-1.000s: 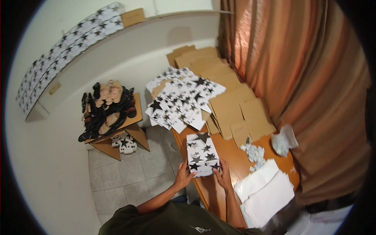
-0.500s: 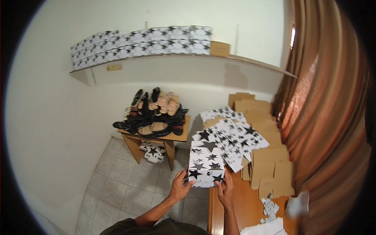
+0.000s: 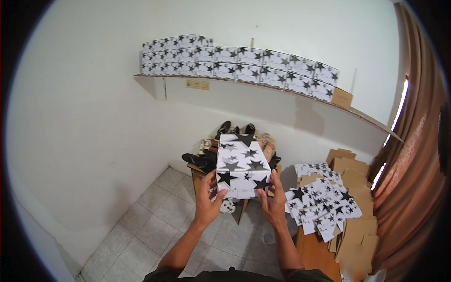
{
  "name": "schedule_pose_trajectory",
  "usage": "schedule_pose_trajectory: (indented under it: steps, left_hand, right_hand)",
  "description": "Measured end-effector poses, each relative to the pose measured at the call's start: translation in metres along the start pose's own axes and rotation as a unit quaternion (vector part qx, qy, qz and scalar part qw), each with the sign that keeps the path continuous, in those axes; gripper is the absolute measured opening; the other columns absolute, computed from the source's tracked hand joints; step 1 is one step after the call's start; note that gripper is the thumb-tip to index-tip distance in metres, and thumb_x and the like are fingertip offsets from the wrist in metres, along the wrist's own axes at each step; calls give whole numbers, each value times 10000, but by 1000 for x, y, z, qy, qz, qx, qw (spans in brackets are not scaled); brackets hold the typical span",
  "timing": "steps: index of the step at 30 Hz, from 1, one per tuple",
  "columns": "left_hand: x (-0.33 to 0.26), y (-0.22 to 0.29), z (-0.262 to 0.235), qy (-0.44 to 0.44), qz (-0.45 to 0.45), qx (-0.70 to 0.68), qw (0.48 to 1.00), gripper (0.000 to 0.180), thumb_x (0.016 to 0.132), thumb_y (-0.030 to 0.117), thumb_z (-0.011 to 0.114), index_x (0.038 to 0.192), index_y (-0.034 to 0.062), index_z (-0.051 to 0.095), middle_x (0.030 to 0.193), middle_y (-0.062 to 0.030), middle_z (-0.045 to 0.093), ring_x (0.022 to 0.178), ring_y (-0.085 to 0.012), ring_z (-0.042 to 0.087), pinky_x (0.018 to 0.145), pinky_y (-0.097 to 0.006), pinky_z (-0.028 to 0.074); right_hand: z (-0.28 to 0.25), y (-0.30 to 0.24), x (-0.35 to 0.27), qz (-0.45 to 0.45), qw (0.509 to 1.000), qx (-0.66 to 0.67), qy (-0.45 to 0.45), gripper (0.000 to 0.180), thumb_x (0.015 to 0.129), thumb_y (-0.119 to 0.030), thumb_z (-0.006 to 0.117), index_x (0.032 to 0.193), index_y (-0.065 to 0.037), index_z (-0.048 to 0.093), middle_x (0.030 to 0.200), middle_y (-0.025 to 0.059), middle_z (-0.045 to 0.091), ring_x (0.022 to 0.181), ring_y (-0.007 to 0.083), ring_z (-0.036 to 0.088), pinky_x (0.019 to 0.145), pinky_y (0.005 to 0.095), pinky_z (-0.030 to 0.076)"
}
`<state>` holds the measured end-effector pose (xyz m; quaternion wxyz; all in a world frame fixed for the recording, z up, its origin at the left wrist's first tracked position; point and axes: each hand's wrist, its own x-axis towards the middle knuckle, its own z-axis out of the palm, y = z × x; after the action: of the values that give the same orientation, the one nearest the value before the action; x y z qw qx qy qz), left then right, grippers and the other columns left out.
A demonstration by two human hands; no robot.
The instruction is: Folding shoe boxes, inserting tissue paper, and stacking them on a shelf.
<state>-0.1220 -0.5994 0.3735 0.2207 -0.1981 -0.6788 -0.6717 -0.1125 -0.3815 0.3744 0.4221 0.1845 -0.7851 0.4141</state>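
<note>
Between both palms I hold a white box printed with black and grey stars, its lid closed. My left hand grips the box's left side, thumb on the front face near the bottom edge. On the opposite side my right hand presses in the same way, its thumb on the front's lower right. The box is in the air and covers much of a small table heaped with black shoes and beige sandals behind it.
A wall shelf bears rows of stacked star-printed boxes and a brown carton at its right end. On the wooden table at right lie star-printed sheets and flat brown cardboard. A brown curtain hangs at far right.
My view has swung left. My hands have lifted the box up and away from the wooden table's edge, toward the shoe table and shelf. Both hands keep their grip.
</note>
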Motion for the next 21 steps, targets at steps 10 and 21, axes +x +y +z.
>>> schedule_pose_trajectory:
  steps: [10,21]
  left_hand:
    - [143,31,-107,58,87,54,993,606,960,3,639,1496,-9,357,1403,-156,531,1237,-237,568,945,-325,521]
    - [318,45,-137,93,272,146,947,687,903,-16,695,1526,64,416,1355,-144,484,1251,-289,569,953,-391,589]
  right_hand:
    - [126,-34,146,-209,978,-11,19,975,737,-189,886,1530,6,353,1477,287,466,1192,423,569,994,471,470]
    - [205,-8,320,-301,945,33,124,936,761,-211,855,1530,15,370,1520,206,471,1269,399,535,1032,449,450]
